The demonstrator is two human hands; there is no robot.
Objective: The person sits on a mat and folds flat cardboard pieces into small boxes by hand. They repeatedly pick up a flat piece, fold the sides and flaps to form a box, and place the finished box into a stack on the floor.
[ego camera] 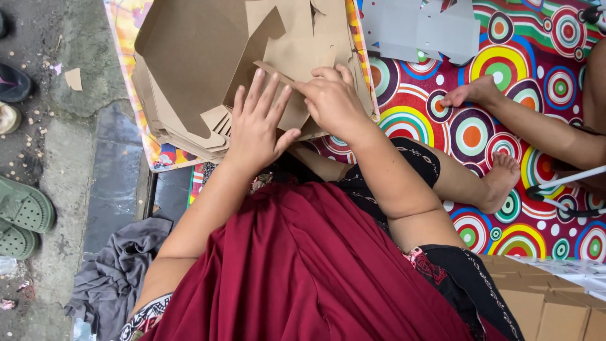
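A stack of flat brown cardboard box blanks [189,57] lies in front of me on a bright patterned mat. My left hand [259,123] rests flat on the top blank, fingers spread, pressing it down. Beside it, my right hand [331,101] has its fingers curled over a folded cardboard flap [281,72], pinching the edge. I sit cross-legged in a dark red garment, with my bare foot [502,180] out to the right.
Another person's hand [470,95] and forearm rest on the circle-patterned mat [473,136] at right. A grey-white flat box blank [420,28] lies at top. Brown folded boxes [549,303] sit lower right. Green sandals [22,218] and a grey cloth [120,271] lie on the concrete at left.
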